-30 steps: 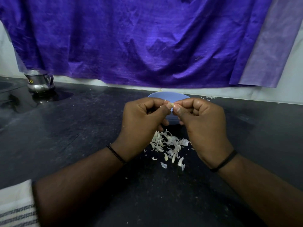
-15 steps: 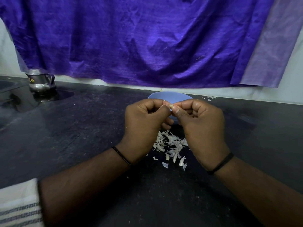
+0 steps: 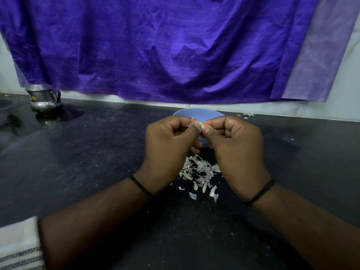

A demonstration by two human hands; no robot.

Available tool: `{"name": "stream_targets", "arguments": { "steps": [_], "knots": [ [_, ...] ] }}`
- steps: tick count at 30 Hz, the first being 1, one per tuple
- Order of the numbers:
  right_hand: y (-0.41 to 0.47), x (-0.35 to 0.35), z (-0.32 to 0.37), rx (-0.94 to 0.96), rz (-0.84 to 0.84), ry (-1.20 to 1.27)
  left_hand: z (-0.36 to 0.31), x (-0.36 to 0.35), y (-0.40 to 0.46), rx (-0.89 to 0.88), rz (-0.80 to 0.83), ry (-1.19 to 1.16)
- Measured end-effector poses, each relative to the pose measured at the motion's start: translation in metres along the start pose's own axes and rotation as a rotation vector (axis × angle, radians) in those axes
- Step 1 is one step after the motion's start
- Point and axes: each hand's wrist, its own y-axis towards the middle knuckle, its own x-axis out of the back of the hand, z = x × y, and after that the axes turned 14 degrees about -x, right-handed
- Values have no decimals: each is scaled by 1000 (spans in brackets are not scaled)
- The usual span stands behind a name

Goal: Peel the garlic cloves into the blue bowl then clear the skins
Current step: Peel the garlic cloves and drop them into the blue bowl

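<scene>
Both hands meet at the centre of the view, above a dark stone counter point(image 3: 97, 162). The left hand point(image 3: 169, 145) and the right hand point(image 3: 233, 151) have their fingers curled in, and their thumbs and forefingers pinch one garlic clove point(image 3: 197, 124) between them. The clove is a small pale sliver at the fingertips, mostly hidden, so how much skin it still wears cannot be told. It sits at 1 o'clock of the left hand and at 11 o'clock of the right.

The blue bowl point(image 3: 196, 113) stands on the counter just beyond the knuckles, at 12 o'clock from the clove, with only its far rim showing. The garlic skins point(image 3: 198, 172) lie heaped on the counter at 6 o'clock, between the two wrists, with a few stray flakes nearer the body.

A steel jug point(image 3: 43, 98) stands at 10 o'clock, well apart, under a hanging purple cloth point(image 3: 155, 51).
</scene>
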Motion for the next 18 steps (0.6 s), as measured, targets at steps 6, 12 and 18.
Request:
{"name": "stream_targets", "arguments": {
  "steps": [6,12,18],
  "knots": [
    [-2,-3,0,15,-13,2,1,-1,-1,6,-7,4],
    [-1,0,2,-16,28,10,0,1,2,14,38,-12],
    [-2,-2,3,-82,100,139,0,-2,3,84,24,-50]
  ]
}}
